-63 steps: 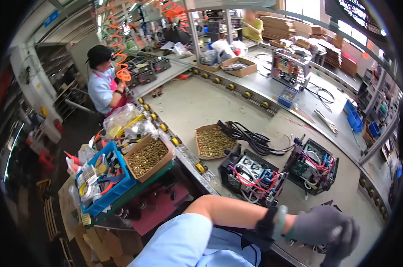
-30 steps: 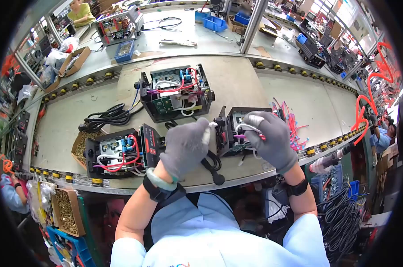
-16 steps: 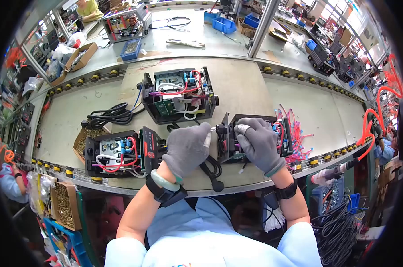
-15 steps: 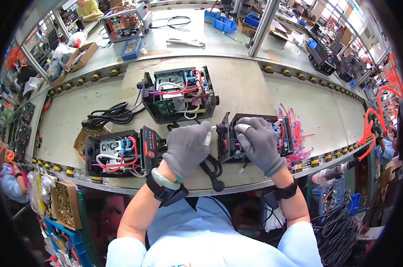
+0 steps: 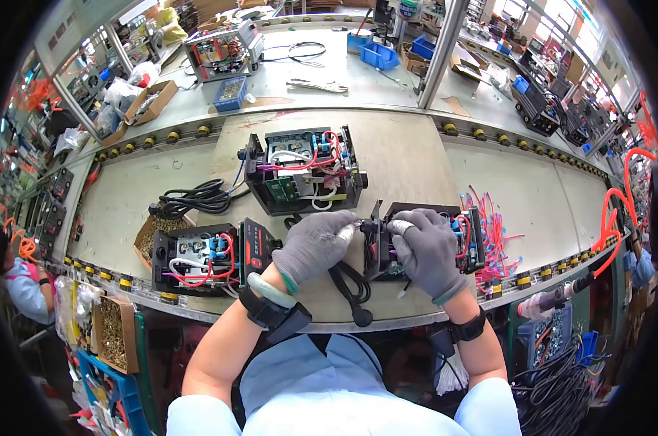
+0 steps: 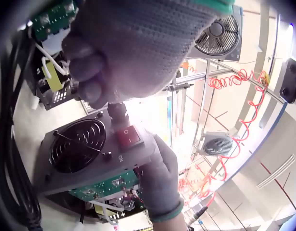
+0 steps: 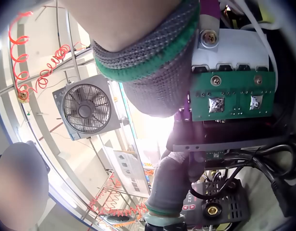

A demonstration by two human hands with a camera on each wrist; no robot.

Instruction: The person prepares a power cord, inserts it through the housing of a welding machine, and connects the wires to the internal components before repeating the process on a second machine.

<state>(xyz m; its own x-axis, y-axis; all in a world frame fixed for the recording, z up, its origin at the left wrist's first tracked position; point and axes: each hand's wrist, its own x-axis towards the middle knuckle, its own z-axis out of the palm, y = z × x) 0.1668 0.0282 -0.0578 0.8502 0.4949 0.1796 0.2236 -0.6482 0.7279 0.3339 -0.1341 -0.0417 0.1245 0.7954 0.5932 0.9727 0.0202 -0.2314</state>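
In the head view my gloved left hand (image 5: 316,247) pinches at a black round fitting (image 5: 370,227) on the upright fan panel of the right-hand open unit (image 5: 398,272). My gloved right hand (image 5: 427,251) reaches over that unit, fingers curled at the panel's inner side; its fingertips are partly hidden. The left wrist view shows the fan panel (image 6: 56,166) with a red switch (image 6: 129,136), my left hand (image 6: 133,53) curled above the fitting and my right hand (image 6: 161,183) behind the panel. A green board (image 7: 232,98) shows beside my right hand (image 7: 160,94).
Two more open units stand behind (image 5: 303,174) and left (image 5: 198,261). Black cables (image 5: 202,198) and a box of small brass parts (image 5: 151,236) lie left. Red and blue wires (image 5: 492,240) spread right. A black cord (image 5: 354,291) lies near the front edge.
The head view has swung round to the unit. Since one second ago my right hand has lowered onto the panel. Over the last half second both hands keep nearly the same pose.
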